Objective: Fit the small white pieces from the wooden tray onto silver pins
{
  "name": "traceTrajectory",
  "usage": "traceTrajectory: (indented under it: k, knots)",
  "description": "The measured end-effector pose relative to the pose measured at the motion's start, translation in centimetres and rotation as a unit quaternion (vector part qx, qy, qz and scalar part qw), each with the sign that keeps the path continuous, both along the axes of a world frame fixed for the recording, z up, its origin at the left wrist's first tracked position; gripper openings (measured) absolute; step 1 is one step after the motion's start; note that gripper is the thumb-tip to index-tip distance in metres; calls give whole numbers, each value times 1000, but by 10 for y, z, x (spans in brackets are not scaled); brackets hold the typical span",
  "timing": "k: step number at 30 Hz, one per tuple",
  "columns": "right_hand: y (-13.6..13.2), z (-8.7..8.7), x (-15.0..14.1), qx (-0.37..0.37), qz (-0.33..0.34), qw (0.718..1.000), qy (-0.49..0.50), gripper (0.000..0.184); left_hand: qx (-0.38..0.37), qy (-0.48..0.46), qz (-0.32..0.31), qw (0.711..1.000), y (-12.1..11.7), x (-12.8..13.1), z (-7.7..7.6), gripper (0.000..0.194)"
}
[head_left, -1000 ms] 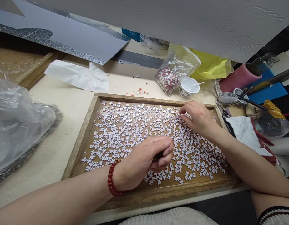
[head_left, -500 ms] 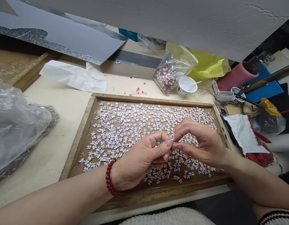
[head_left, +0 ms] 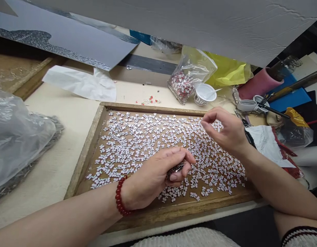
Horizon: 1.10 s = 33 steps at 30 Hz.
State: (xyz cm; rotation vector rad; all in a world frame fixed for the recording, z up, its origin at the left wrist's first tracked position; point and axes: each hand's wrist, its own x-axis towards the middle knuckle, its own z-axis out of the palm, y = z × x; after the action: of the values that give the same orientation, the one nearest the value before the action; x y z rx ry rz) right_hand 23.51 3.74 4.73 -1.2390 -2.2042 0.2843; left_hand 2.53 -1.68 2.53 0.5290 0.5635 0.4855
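Observation:
My left hand (head_left: pixel 156 173) is closed around a bunch of small silver metal pieces (head_left: pixel 175 168), partly hidden by the fingers. A red bead bracelet (head_left: pixel 119 197) circles that wrist. Farther right and higher, my right hand (head_left: pixel 227 133) holds thumb and forefinger together in a pinch; anything between the tips is too small to make out. Below both hands lies a shallow wooden-framed tray (head_left: pixel 82 151), with many tiny white butterfly-like pieces (head_left: pixel 127 151) spread across its brown bottom.
Behind the tray stand a clear bag of red-and-white pieces (head_left: pixel 181 85) and a small white cup (head_left: pixel 205 94) with a stick in it. White paper (head_left: pixel 80 82) lies at the back left. A large plastic bag (head_left: pixel 22 133) occupies the left, scissors (head_left: pixel 247 105) the right.
My right hand has moved away from the left hand, up and to the right over the tray. My left hand's fingers have curled, showing more of the silver pieces.

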Motion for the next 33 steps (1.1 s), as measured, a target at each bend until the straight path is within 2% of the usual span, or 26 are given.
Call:
traceTrajectory:
  k: [1,3,6,10,16,27,33]
  knots:
    - [10,-4,6,35,-28,998,-38,5,-1,0,0,1000,0,0,0,21]
    - [26,-13,17,45,-46,992,-106,4,5,1,-7,1000,0,0,-1,16]
    - [41,-27,26,22,-60,980,-186,8,8,-7,-17,1000,0,-1,-1,12]
    - [45,-36,26,-3,-56,969,-241,11,0,-9,-26,1000,0,-1,-1,18]
    - [45,-37,24,-14,-56,962,-267,13,38,22,-30,999,2,-1,-3,35]
    - [46,-39,25,-5,-42,963,-268,12,65,18,-34,997,2,-2,-3,39]
    - [46,-39,24,-8,-49,965,-258,11,71,47,-25,996,2,-2,-2,38]
